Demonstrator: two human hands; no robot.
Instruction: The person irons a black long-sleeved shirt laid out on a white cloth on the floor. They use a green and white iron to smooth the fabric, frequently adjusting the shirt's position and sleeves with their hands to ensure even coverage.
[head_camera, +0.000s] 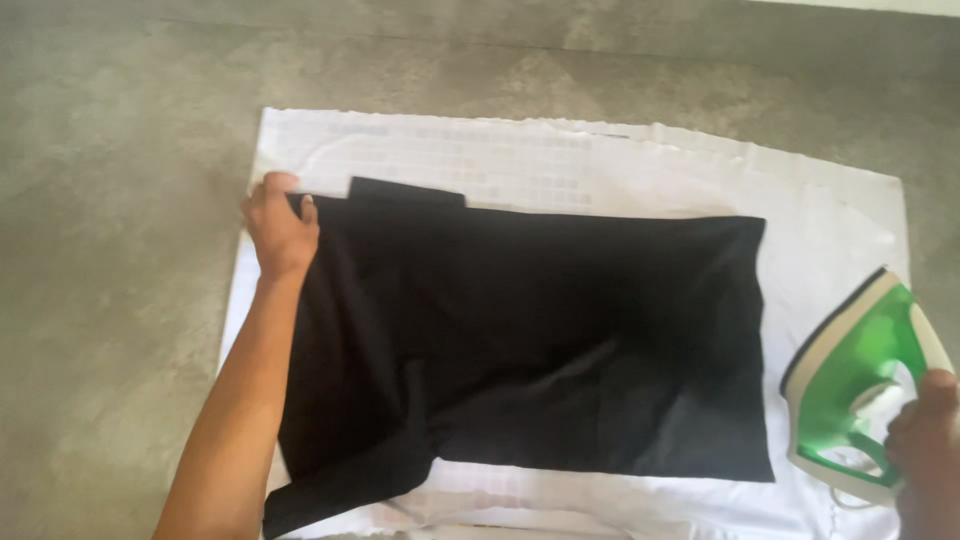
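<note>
- A black garment lies spread flat on a white cloth, filling most of the middle of the view.
- Its body forms a wide dark rectangle, with its right edge running straight down near the cloth's right part.
- A small squared flap of the garment juts up along the top edge at the left, just right of the left hand.
- At the lower left a narrow strip of the garment trails off diagonally toward the bottom edge of the view, with soft folds running into it.
- The left hand rests on the garment's upper left corner, fingers curled over the fabric edge and pressing it down; the bare forearm reaches in from the bottom left along the garment's left side.
- The right hand is at the right edge of the view, closed around the handle of a green and cream iron.
- The iron stands tilted on the white cloth, just beside the garment's lower right corner and apart from it; only part of the right hand shows.
- The white cloth has a faint checked pattern along its upper part and a slightly ragged top edge.
- The cloth lies on a grey mottled floor, which surrounds it above and to the left.
</note>
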